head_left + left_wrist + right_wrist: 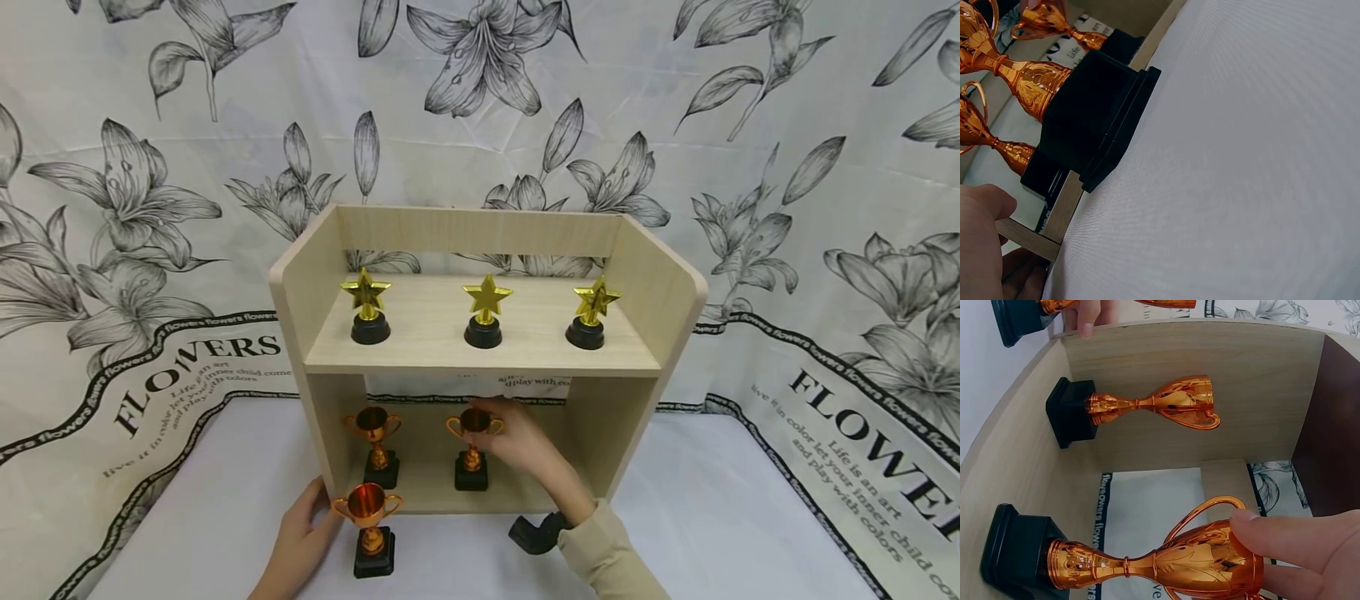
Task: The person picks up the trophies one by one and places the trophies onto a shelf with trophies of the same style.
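Note:
My right hand [513, 433] pinches the bowl of a copper-coloured trophy cup [472, 457] between thumb and fingers. This cup stands upright on its black base, on the lower level of a pale wooden shelf unit [480, 371]. To its left on that level is a second trophy cup [378, 457], also shown in the right wrist view. A third trophy cup [372, 533] stands on the table in front of the unit, close to my left hand [303, 533]. In the left wrist view, my left thumb and fingers grip the side panel [1025, 239] from both sides near its bottom corner.
Three gold star trophies, left [367, 304], middle [486, 310] and right [592, 312], line the upper level. A black object [536, 532] is beside my right forearm. The white table [720, 500] meets a flower-printed cloth [480, 125] behind the unit.

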{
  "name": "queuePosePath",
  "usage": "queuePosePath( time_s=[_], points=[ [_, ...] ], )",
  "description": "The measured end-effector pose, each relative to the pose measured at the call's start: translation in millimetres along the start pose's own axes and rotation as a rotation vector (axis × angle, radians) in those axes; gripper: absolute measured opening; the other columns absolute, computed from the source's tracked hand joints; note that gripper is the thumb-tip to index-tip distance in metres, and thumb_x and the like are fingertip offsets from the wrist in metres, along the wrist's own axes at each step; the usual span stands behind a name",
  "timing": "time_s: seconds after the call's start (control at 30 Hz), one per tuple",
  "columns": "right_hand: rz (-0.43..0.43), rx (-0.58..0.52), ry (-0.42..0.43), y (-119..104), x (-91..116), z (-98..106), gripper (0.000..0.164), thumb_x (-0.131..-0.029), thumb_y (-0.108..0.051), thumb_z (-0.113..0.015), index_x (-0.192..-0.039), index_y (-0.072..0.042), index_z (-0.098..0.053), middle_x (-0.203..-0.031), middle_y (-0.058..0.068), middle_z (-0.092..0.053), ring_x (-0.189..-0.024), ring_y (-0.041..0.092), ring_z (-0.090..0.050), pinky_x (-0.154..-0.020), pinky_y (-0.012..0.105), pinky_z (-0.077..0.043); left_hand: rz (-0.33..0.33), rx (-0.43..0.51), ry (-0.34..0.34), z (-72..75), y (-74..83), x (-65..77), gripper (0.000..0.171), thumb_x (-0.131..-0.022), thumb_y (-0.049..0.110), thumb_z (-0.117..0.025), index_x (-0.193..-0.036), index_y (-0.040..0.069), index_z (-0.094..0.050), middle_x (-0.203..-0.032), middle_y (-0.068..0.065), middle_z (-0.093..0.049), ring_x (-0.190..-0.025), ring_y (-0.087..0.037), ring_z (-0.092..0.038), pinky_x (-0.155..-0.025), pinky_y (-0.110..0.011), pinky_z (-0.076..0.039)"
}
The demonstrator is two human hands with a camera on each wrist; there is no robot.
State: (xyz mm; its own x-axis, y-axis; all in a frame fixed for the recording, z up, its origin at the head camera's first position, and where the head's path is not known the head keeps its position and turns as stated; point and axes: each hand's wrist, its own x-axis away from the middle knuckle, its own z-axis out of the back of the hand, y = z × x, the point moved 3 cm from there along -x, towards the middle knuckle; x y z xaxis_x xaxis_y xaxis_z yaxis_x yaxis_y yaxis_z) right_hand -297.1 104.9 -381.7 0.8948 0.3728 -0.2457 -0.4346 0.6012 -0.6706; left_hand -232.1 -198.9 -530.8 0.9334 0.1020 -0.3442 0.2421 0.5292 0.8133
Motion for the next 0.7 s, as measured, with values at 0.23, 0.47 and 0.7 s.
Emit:
queuePosePath(
  time_s=[0.23,0.47,0.7],
  points=[
    [0.0,-0.056,0.004,2.6,-2.4,-2.8,0.047,-0.08,-0.022,-0.074,-0.123,-0.006,-0.062,-0.12,0.011,-0.061,-0.114,0.03,-0.053,-0.094,0.049,-0.043,0.033,0.001,-0.017,0.8,-0.3,0.4,0.049,-0.09,0.017,-0.064,-0.134,0.007,-0.048,-0.124,-0.011,-0.06,-0.114,-0.024,-0.055,-0.094,-0.016,-0.037],
    [-0.002,-0.069,0.022,6.0,-3.6,-5.4,0.044,-0.08,-0.02,-0.074,-0.121,-0.009,-0.063,-0.115,0.008,-0.062,-0.11,0.028,-0.054,-0.092,0.051,-0.043,0.042,0.006,-0.029,1.3,0.9,0.9,0.049,-0.091,0.019,-0.063,-0.135,0.007,-0.047,-0.126,-0.012,-0.058,-0.115,-0.024,-0.054,-0.097,-0.025,-0.039],
    [-0.016,-0.061,0.014,4.6,-2.3,-4.8,0.044,-0.08,-0.02,-0.074,-0.122,-0.009,-0.063,-0.115,0.008,-0.062,-0.111,0.028,-0.053,-0.093,0.051,-0.042,0.031,0.014,-0.026,1.5,2.8,1.4,0.048,-0.091,0.018,-0.064,-0.135,0.007,-0.048,-0.125,-0.011,-0.059,-0.115,-0.025,-0.054,-0.095,-0.019,-0.038]
  ],
)
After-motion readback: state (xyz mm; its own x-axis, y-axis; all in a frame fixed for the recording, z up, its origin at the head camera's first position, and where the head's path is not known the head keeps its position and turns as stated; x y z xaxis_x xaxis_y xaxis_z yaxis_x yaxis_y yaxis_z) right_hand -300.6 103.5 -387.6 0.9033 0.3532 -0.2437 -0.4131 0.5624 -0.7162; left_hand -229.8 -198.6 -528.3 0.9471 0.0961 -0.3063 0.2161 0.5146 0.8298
